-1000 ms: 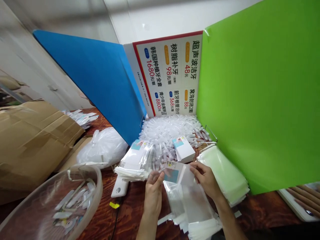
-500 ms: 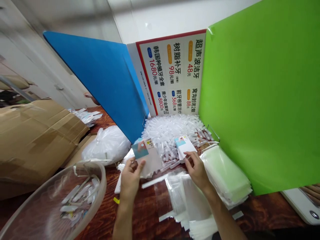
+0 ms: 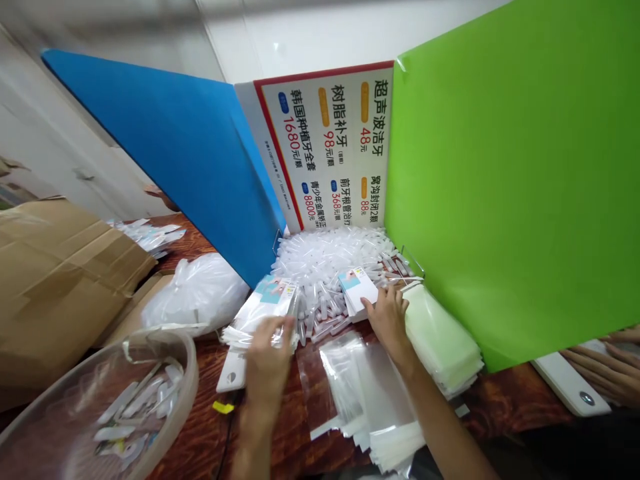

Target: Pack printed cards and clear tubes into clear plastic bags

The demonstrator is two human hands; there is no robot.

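My left hand (image 3: 270,343), smeared by motion, is at the near edge of a stack of bagged cards (image 3: 267,300); its fingers are too blurred to read. My right hand (image 3: 389,317) touches the right edge of a small stack of white cards (image 3: 359,290) with blue printed corners, thumb apart from the bent fingers. Between and behind the stacks spreads a heap of small clear plastic tubes (image 3: 335,257). Clear flat bags (image 3: 370,387) lie fanned out in front of me. A thick pile of clear bags (image 3: 443,340) lies beside my right hand.
Blue (image 3: 165,160), printed (image 3: 325,147) and green (image 3: 500,180) boards stand around the heap. At left are a clear tub (image 3: 187,380) holding loose pieces, a cardboard box (image 3: 65,280) and a white plastic sack (image 3: 195,290). Another person's hand (image 3: 605,370) is at far right, by a white device (image 3: 570,387).
The bagged card my left hand held up is no longer in it, and a card lies on the left stack. My left hand has lowered. My right hand stays by the white cards.
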